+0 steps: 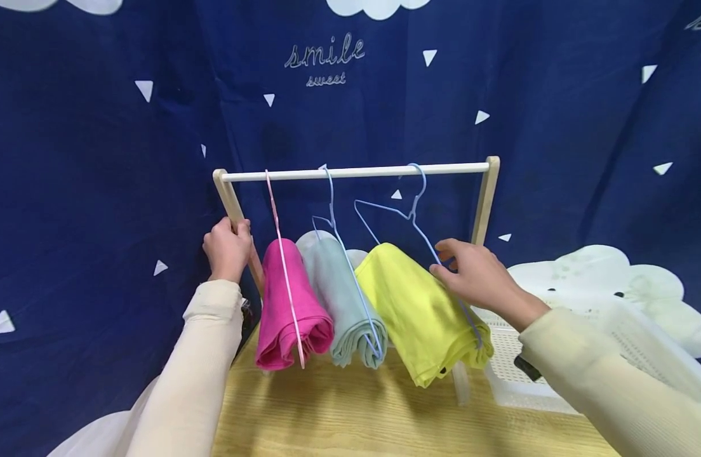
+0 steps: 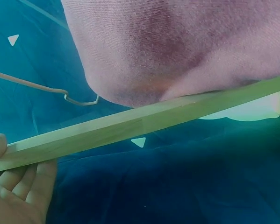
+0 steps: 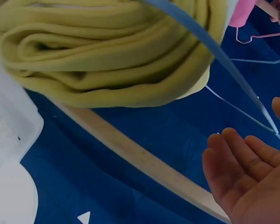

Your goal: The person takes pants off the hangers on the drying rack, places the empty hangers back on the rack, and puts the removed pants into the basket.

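Observation:
On the left, my left hand [image 1: 227, 249] grips the wooden side post [image 2: 97, 133] of a small clothes rack, thumb on one side and fingers curled under the other. My right hand [image 1: 477, 274] is beside the blue hanger [image 1: 427, 241] at the right, which carries a rolled yellow cloth [image 1: 410, 311]. In the right wrist view its fingers [image 3: 238, 163] are loosely spread, and the hanger passes between them and the thumb without being pinched. A grey-green cloth [image 1: 345, 298] on another blue hanger and a pink cloth [image 1: 287, 298] on a pink hanger hang farther left.
The white rail [image 1: 373, 172] spans the rack's two posts above a wood-grain table [image 1: 305, 419]. Behind the right forearm stands a white perforated basket [image 1: 507, 355]. A navy curtain [image 1: 339, 120] with white clouds and triangles covers the back.

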{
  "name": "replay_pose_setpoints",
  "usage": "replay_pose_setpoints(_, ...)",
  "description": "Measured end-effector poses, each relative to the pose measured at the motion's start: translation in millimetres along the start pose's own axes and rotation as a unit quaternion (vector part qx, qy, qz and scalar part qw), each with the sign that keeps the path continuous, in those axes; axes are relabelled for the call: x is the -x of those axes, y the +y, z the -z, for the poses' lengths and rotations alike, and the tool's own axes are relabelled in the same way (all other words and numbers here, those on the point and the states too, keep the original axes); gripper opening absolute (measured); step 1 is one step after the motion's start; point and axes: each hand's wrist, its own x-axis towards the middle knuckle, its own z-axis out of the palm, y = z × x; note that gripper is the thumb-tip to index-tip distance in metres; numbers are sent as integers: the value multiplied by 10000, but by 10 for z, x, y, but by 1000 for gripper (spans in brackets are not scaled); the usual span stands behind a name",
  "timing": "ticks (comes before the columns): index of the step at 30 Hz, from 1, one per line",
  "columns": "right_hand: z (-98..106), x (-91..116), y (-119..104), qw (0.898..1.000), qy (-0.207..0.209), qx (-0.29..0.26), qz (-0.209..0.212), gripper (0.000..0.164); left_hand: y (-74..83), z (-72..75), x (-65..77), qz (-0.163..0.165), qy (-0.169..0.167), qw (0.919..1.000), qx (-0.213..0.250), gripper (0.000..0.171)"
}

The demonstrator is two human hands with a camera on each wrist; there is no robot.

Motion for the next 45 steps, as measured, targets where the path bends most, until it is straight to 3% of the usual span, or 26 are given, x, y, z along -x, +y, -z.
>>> replay_pose_setpoints(13,-7,-283,-84,9991,-215,-164,-316,49,3,-4,17,-89,81,9999,-7,31)
replay_pose_setpoints(23,-134,-404,-199,9982,-244,-397,-384,47,8,13,11,-33,77,9999,58,31)
replay_pose_setpoints(28,-172,-426,-220,9972,-118,-497,-541,46,-6,1,12,-114,122,9999,18,31)
replay_pose_setpoints(35,-203,-475,-242,9982,288,-443,-299,34,-23,7,2,-130,226,9997,7,30)
replay_pose_setpoints(45,-169,-519,-205,9976,414,-472,-288,32,-10,-12,19,-106,85,9999,-37,32)
